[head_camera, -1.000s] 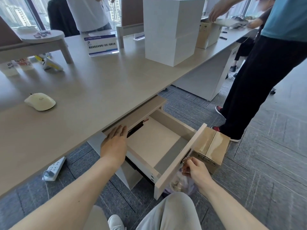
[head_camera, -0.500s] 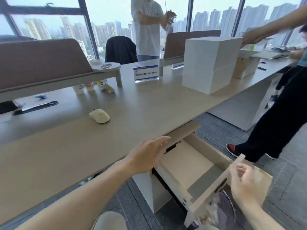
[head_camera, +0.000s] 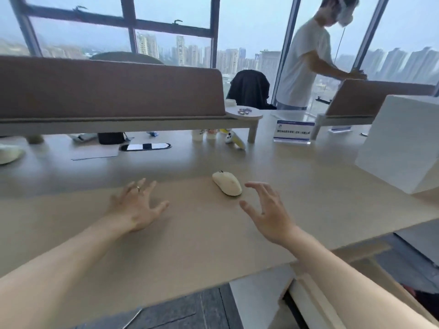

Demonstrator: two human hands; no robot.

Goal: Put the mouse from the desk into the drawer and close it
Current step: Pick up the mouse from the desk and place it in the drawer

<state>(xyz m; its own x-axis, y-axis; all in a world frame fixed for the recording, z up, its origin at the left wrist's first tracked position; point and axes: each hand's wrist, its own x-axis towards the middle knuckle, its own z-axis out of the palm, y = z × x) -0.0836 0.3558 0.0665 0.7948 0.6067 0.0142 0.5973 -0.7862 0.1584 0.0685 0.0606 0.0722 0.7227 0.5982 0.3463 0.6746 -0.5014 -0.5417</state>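
Cream oval computer mouse (head_camera: 226,186) lies on beige laminate worktop (head_camera: 190,233), logo unreadable. Right hand (head_camera: 268,211) just beside it, fingers spread, empty. Left hand (head_camera: 139,206) splayed, empty. Blue-and-white sign (head_camera: 293,132): text illegible.
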